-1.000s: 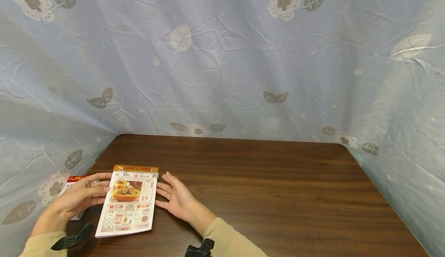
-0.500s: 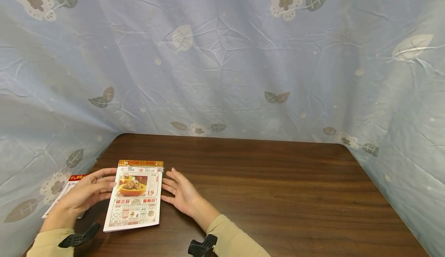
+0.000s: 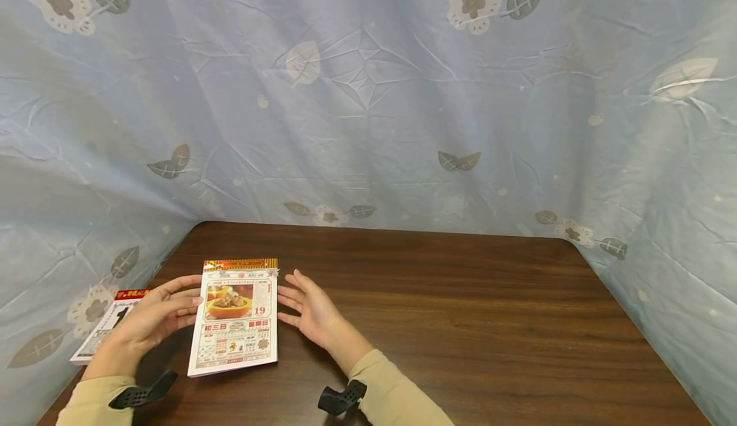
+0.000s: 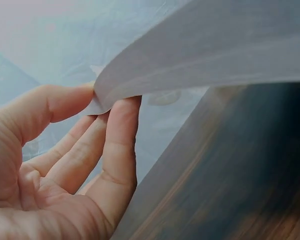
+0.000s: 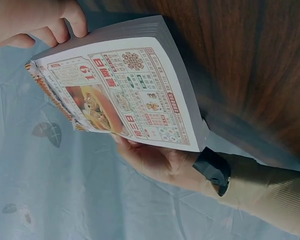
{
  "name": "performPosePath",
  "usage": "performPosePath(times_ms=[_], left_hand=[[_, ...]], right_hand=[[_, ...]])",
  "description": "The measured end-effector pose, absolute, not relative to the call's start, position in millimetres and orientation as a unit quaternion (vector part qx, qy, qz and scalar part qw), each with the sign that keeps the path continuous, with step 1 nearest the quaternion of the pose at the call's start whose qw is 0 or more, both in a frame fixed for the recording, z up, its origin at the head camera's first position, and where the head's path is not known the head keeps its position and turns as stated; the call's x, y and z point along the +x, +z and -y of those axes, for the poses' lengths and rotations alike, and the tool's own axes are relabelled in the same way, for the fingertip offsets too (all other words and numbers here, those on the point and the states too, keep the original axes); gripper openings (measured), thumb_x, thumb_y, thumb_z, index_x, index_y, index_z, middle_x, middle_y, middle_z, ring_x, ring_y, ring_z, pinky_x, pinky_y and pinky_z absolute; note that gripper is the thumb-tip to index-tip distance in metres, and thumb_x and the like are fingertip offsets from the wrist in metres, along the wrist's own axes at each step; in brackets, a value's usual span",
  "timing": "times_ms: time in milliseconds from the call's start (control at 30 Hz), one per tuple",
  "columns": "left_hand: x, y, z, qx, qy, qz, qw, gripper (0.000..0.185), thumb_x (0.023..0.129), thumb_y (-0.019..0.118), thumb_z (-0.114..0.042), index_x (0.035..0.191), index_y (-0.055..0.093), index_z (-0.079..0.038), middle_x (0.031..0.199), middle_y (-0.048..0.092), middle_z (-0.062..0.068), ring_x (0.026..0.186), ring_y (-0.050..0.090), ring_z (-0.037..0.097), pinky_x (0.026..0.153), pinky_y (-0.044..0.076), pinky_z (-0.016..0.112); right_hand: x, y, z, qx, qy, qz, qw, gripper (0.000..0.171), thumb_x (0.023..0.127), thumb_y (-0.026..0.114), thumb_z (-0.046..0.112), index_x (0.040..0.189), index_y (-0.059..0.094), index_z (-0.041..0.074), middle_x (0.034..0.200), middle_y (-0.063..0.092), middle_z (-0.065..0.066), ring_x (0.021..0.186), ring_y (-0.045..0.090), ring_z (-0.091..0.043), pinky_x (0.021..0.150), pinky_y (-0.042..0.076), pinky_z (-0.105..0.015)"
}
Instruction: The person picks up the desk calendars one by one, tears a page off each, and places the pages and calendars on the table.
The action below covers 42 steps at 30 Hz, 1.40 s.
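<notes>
A thick tear-off calendar (image 3: 236,323) with a food picture, a red 19 and an orange striped header is tilted over the left part of the table. My left hand (image 3: 152,320) holds its left side. Up close in the left wrist view, the thumb and fingers pinch the edge of the paper (image 4: 190,60), which bends there. My right hand (image 3: 313,314) is at the opposite side, fingers extended, thumb apart. In the right wrist view its fingertips (image 5: 76,22) rest at the thick page edge. A second calendar (image 3: 100,339) with a red header lies partly hidden behind the left hand.
The dark wooden table (image 3: 460,311) stretches to the right and back. A pale blue curtain (image 3: 368,112) with flowers and leaves hangs around its back and sides. Black wrist straps (image 3: 144,394) sit over beige sleeves (image 3: 397,387).
The food-picture calendar has moved right and slightly away from the person, both hands moving along with it. More of the second calendar shows at the left.
</notes>
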<state>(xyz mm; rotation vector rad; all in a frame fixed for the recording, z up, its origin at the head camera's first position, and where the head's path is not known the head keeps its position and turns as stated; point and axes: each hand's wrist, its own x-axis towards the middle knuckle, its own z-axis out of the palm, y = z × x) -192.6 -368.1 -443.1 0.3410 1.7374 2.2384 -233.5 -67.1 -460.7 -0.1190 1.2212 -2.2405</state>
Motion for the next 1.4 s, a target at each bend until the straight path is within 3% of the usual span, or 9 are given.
performPosePath(times_ms=[433, 867, 1400], left_hand=[[-197, -452, 352, 0.072, 0.795, -0.59, 0.12, 0.041, 0.099, 0.044, 0.006, 0.118, 0.06, -0.027, 0.109, 0.072, -0.005, 0.095, 0.07, 0.012, 0.078, 0.058, 0.03], [-203, -447, 331, 0.041, 0.8, -0.588, 0.113, 0.036, 0.098, 0.048, 0.003, 0.116, 0.057, -0.027, 0.107, 0.071, -0.006, 0.094, 0.069, 0.012, 0.079, 0.058, 0.029], [-214, -450, 306, 0.034, 0.806, -0.575, 0.132, 0.034, 0.099, 0.047, 0.002, 0.117, 0.054, -0.026, 0.105, 0.071, -0.004, 0.093, 0.069, 0.013, 0.079, 0.057, 0.028]], right_hand=[[-239, -460, 60, -0.051, -0.816, -0.521, 0.245, 0.068, 0.098, 0.048, 0.049, 0.147, 0.037, 0.002, 0.147, 0.046, -0.02, 0.136, 0.042, -0.034, 0.111, 0.034, -0.055], [-243, -452, 44, -0.042, -0.82, -0.523, 0.23, 0.061, 0.096, 0.051, 0.049, 0.144, 0.043, 0.012, 0.15, 0.043, -0.017, 0.139, 0.036, -0.04, 0.109, 0.035, -0.059], [-244, -449, 16, -0.055, -0.809, -0.546, 0.212, 0.061, 0.099, 0.047, 0.047, 0.147, 0.039, 0.011, 0.152, 0.04, -0.018, 0.14, 0.034, -0.041, 0.11, 0.034, -0.059]])
